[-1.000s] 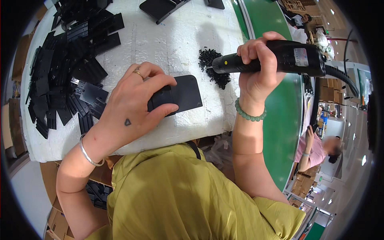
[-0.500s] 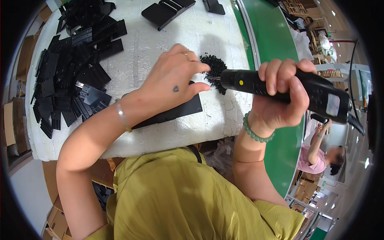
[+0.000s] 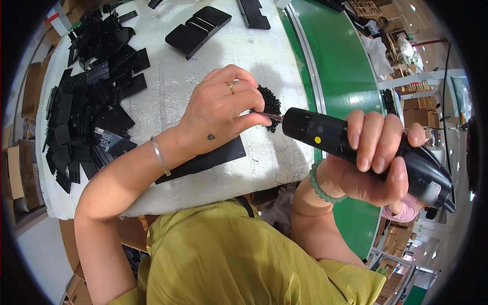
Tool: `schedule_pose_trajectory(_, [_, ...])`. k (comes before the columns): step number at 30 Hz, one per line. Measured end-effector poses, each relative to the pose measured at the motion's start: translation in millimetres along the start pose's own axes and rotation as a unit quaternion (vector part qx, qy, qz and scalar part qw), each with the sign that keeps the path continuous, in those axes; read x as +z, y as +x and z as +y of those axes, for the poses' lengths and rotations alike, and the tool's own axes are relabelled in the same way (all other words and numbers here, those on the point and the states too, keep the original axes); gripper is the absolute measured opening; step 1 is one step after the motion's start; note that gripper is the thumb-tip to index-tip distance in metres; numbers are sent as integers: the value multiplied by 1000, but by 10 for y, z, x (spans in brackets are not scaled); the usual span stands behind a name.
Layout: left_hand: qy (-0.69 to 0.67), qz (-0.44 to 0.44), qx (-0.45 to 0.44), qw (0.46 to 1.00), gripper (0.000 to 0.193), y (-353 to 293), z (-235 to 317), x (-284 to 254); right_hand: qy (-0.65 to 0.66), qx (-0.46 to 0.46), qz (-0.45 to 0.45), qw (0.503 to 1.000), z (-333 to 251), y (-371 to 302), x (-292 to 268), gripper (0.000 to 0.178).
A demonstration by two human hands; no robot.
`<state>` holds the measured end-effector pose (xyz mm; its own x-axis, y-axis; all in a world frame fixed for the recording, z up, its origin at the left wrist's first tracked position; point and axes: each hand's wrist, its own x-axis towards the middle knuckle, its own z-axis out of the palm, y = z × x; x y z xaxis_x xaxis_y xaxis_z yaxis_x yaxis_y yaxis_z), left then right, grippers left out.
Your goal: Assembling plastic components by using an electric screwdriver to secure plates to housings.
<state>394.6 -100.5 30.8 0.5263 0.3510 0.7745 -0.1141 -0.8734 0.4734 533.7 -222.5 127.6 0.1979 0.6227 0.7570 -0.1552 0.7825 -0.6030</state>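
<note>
My right hand (image 3: 373, 157) is wrapped round a black electric screwdriver (image 3: 315, 133), held level with its bit pointing left. The thumb and index finger of my left hand (image 3: 216, 109) are pinched together at the end of the metal bit (image 3: 276, 117). My fingertips cover whatever sits at its tip. Just behind them lies a heap of small black screws (image 3: 270, 99) on the white covered worktop (image 3: 165, 86). A flat black plate (image 3: 221, 156) rests partly beneath my left forearm, near the front edge.
Many black parts (image 3: 99, 109) are piled along the left side. A larger black piece (image 3: 198, 33) and another (image 3: 253, 14) lie at the back. A green surface with a metal rail (image 3: 305, 61) runs along the right. Farther right, a person in pink (image 3: 401, 211) is partly hidden.
The left fingers have closed into a pinch at the bit's end. The right hand and screwdriver sit lower and slightly right in the picture, while the whole view has shifted a little.
</note>
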Motion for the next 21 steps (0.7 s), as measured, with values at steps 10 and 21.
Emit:
schedule_pose_trajectory(10, [39, -51, 64, 996, 21, -132, 176, -193, -74, -4, -85, 994, -69, -102, 304, 30])
schedule_pose_trajectory(21, [54, -142, -248, 957, 54, -548, 144, -787, -37, 76, -58, 995, 67, -242, 509, 30])
